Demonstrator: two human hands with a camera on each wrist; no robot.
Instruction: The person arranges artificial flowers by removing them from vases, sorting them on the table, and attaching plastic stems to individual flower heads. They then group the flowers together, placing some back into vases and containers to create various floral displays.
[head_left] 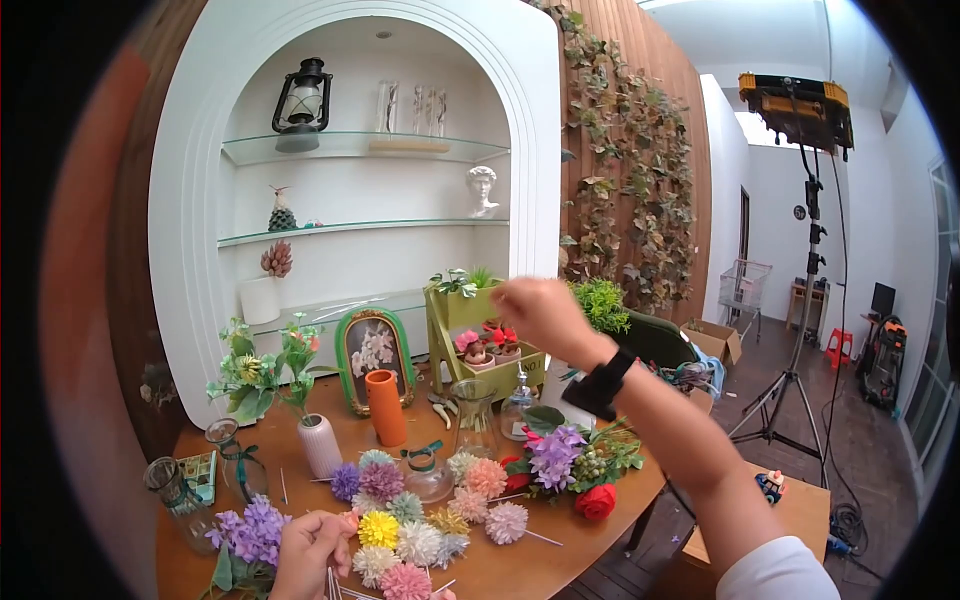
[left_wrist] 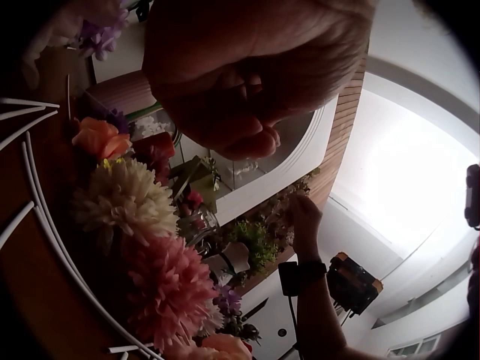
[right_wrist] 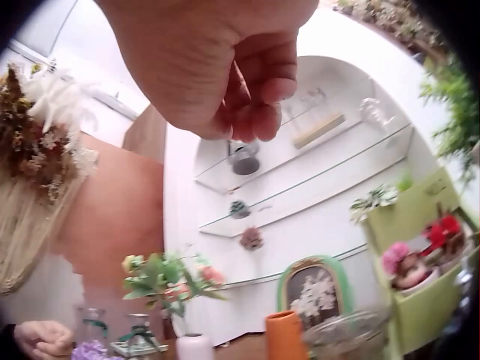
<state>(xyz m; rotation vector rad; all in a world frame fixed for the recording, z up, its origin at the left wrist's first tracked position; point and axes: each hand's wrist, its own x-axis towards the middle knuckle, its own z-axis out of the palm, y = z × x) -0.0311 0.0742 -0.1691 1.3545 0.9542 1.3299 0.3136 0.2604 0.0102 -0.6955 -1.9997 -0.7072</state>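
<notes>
Low at the front of the table, my left hand (head_left: 308, 548) has its fingers curled in, with thumb and fingertips close together. Nothing shows between its fingers in the left wrist view. Thin white stems (left_wrist: 45, 206) lie below it, beside an orange flower (left_wrist: 101, 139), a cream pompom flower (left_wrist: 127, 199) and a pink pompom flower (left_wrist: 171, 289). My right hand (head_left: 545, 315) is raised high, overlapping the green wooden planter (head_left: 450, 330) in the head view. Its fingers bend inward with the tips bunched, and no object shows in them.
Several pompom flowers (head_left: 418, 543) cover the table's front middle. Around them stand a pink vase (head_left: 320, 447), an orange vase (head_left: 385, 410), a glass vase (head_left: 476, 420) and a green picture frame (head_left: 345, 355). Roses (head_left: 597, 501) lie right; glass bottles (head_left: 180, 500) stand left.
</notes>
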